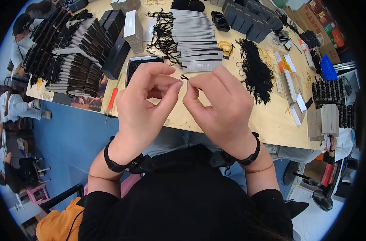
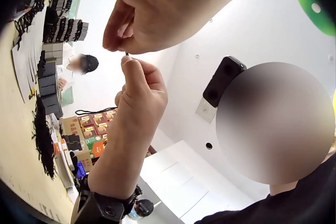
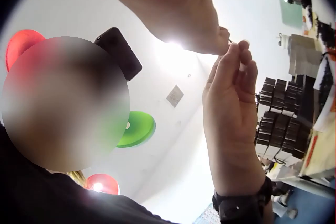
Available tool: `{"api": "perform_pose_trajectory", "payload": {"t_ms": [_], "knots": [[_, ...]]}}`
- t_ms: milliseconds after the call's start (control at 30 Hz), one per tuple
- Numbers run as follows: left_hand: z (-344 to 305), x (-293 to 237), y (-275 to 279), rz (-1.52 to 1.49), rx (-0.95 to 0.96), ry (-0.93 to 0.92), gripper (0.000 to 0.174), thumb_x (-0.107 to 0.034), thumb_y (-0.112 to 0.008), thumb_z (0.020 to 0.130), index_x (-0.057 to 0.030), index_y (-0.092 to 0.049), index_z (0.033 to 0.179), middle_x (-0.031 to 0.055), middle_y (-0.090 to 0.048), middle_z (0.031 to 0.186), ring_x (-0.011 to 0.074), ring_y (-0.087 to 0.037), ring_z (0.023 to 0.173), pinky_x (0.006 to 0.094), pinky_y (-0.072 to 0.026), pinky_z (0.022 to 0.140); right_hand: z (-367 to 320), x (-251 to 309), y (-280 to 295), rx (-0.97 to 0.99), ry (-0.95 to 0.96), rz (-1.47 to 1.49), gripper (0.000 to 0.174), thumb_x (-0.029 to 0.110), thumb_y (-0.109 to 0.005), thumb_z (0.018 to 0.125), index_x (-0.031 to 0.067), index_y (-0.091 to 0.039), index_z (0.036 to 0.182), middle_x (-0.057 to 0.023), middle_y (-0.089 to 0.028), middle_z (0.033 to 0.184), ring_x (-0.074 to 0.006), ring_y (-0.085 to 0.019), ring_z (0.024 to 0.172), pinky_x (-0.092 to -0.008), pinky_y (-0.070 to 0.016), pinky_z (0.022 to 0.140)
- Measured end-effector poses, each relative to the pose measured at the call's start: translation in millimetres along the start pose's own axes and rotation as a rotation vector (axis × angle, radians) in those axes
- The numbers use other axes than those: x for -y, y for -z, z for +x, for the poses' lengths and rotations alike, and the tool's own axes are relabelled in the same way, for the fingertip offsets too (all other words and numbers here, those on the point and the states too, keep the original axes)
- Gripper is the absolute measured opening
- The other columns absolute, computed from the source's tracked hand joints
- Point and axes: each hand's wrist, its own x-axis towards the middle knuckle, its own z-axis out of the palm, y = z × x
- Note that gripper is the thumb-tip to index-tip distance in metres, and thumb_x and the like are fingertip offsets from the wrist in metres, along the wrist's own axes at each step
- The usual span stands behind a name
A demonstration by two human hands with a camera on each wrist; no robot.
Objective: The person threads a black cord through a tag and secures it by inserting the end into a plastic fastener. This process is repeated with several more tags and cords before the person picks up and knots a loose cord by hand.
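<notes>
Over the near edge of the table, my left hand (image 1: 140, 98) and right hand (image 1: 225, 104) meet fingertip to fingertip around a thin black cord (image 1: 184, 77). The right thumb and index finger pinch the cord. On the left side, thumb and index finger pinch its other end, where a small loop shows. In the left wrist view the right hand (image 2: 139, 90) is raised, its fingertips close under the left hand's. Just beyond the hands lies a row of grey cards (image 1: 209, 65) printed ORIGINALS, with black cords (image 1: 163, 34) at their left ends.
A heap of black cords (image 1: 255, 72) lies right of the cards. Bundled card stacks (image 1: 76, 74) and dark boxes (image 1: 116, 58) stand at left. More dark boxes (image 1: 243, 22) fill the back. A red-handled tool (image 1: 112, 99) lies near the front edge. Yellow rubber bands (image 1: 226, 49) are scattered about.
</notes>
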Motion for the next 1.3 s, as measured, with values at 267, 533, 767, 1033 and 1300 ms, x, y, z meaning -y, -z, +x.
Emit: {"api": "perform_pose_trajectory", "payload": {"t_ms": [267, 533, 767, 1033, 1300], "knots": [[-0.1, 3.7, -2.4, 0.062, -0.042, -0.081, 0.023, 0.002, -0.063, 0.076, -0.0016, -0.053, 0.097, 0.0068, -0.065, 0.076, 0.0102, -0.065, 0.070, 0.0215, -0.0522, 0.063, -0.4, 0.1, -0.7, 0.021, 0.001, 0.014, 0.015, -0.003, -0.064, 0.061, 0.0062, -0.057, 0.070, -0.0041, -0.050, 0.064, -0.0205, -0.052, 0.053, -0.0289, -0.0411, 0.046], [-2.0, 2.9, -2.1, 0.063, -0.050, -0.083, 0.022, 0.002, -0.063, 0.076, -0.0017, -0.053, 0.095, 0.0069, -0.065, 0.076, 0.0107, -0.065, 0.071, 0.0217, -0.0522, 0.063, -2.7, 0.0, 0.7, 0.058, -0.020, 0.033, 0.014, -0.003, -0.064, 0.062, 0.0053, -0.058, 0.071, -0.0050, -0.051, 0.065, -0.0200, -0.052, 0.053, -0.0286, -0.0410, 0.046], [-3.9, 0.6, 0.6, 0.157, 0.012, -0.154, 0.025, 0.006, -0.062, 0.077, -0.0004, -0.051, 0.099, 0.0064, -0.063, 0.080, 0.0117, -0.064, 0.074, 0.0216, -0.0506, 0.066, -3.5, -0.9, -2.1, 0.050, -0.237, 0.301, 0.008, 0.002, -0.065, 0.068, 0.0048, -0.060, 0.073, -0.0050, -0.053, 0.067, -0.0177, -0.052, 0.052, -0.0286, -0.0409, 0.046], [-3.3, -6.2, 3.8, -0.368, 0.080, 0.132, 0.021, 0.002, -0.056, 0.083, 0.0018, -0.050, 0.103, 0.0094, -0.062, 0.085, 0.0133, -0.063, 0.079, 0.0223, -0.0508, 0.069, -11.2, -10.5, -5.1, 0.093, -0.573, 0.902, 0.005, 0.002, -0.065, 0.074, 0.0031, -0.063, 0.078, 0.0024, -0.054, 0.068, -0.0004, -0.040, 0.053, -0.0161, -0.0271, 0.045], [3.7, 10.1, 4.4, -0.656, 0.160, 0.276, 0.012, -0.009, -0.055, 0.087, 0.0013, -0.055, 0.094, 0.0083, -0.062, 0.086, 0.0112, -0.061, 0.076, 0.0240, -0.0514, 0.066, -12.2, -13.0, -9.5, 0.058, -0.398, 0.780, 0.006, 0.004, -0.067, 0.074, 0.0041, -0.064, 0.080, 0.0009, -0.054, 0.071, -0.0009, -0.038, 0.052, -0.0171, -0.0254, 0.043]]}}
